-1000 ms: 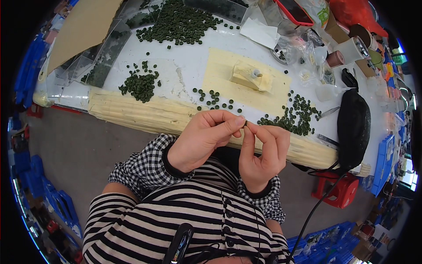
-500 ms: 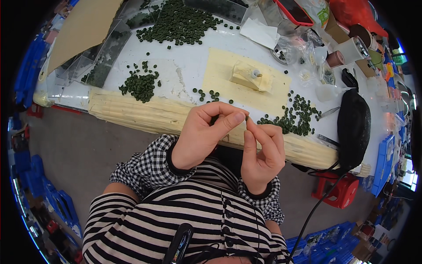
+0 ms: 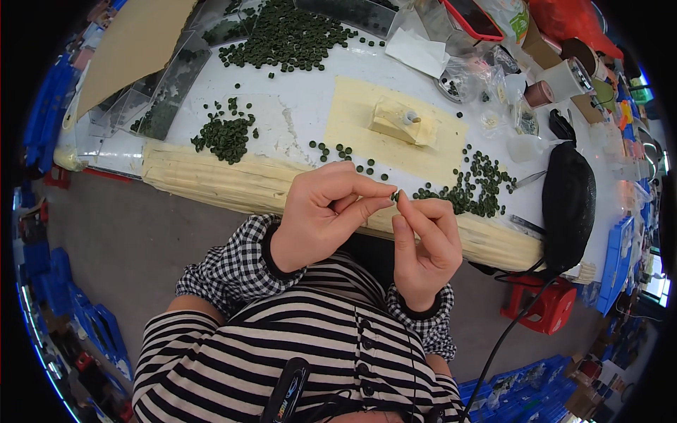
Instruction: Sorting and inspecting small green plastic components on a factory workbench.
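My left hand [image 3: 328, 215] is closed in a pinch, a small dark green disc [image 3: 395, 198] between thumb and index fingertip, just above the table's near edge. Facing it from the right, my right hand [image 3: 427, 243] has its index fingertip against or very close to the disc. Its thumb stands apart below, and the other fingers are curled. Just beyond the left hand lie several loose green discs [image 3: 340, 149]. A scattered pile of green discs [image 3: 479, 185] spreads to the right, and a denser pile [image 3: 227, 138] sits to the left.
Farther back is a large heap of green discs [image 3: 282, 35]. A cream block [image 3: 403, 121] with a small peg stands on a cream sheet [image 3: 345, 113]. Black pouch [image 3: 566, 204], tweezers [image 3: 529, 179] and plastic bags [image 3: 458, 77] occupy the right. Cardboard [image 3: 134, 49] covers trays at far left.
My left hand has shifted slightly left, with its fingers straighter. My right hand has moved slightly right. The disc between the fingertips shows more clearly, slightly lower.
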The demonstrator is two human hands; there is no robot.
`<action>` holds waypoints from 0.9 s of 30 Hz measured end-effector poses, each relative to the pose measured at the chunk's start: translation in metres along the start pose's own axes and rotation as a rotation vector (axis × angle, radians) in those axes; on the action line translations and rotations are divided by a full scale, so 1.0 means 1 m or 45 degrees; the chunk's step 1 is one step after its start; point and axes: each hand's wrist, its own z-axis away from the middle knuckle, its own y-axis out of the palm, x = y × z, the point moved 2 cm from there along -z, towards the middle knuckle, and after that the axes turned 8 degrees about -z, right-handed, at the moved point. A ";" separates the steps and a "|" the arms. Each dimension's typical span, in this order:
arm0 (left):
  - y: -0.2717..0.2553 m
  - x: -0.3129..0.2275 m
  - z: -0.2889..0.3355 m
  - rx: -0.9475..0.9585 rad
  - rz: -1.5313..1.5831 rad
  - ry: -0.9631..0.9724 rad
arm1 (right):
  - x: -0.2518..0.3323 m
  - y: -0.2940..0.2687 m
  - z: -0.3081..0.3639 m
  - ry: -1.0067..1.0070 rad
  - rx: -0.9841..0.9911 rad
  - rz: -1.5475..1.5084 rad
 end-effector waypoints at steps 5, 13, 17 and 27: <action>-0.003 -0.003 0.001 -0.046 -0.449 0.450 | 0.000 -0.002 0.003 0.351 -0.012 -0.340; -0.003 0.000 -0.005 0.081 0.024 0.067 | 0.004 -0.001 0.003 -0.012 0.054 -0.017; -0.005 0.000 -0.006 0.108 0.092 0.007 | 0.003 -0.003 0.003 0.073 0.034 -0.088; -0.007 0.003 -0.004 0.155 0.159 -0.050 | 0.005 -0.003 0.000 -0.086 0.087 -0.012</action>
